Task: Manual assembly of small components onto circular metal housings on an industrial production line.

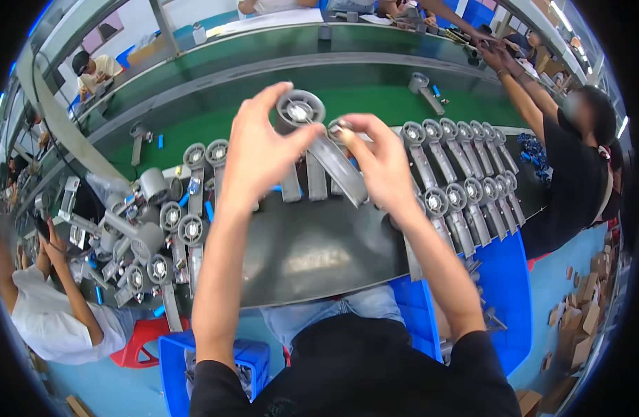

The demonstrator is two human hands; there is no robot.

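Above the dark worktable, my left hand (260,149) grips the round, spoked head of a grey handheld fan body (339,167), whose long handle slants down to the right. Beside that handle, my right hand (382,156) is closed in a pinch on a small greyish part (339,130), too small to name. Behind my hands, more grey fan bodies (317,179) lie on the table, partly hidden. To the right, fan bodies (436,201) lie in two neat rows with their round heads pointing away from me.
Loose grey housings (146,240) and blue cylinders are piled at the left. A green conveyor (375,90) runs behind the table. Blue bins (511,299) stand below at both sides, with a red stool (140,344) at left. Co-workers sit at left, right and across.
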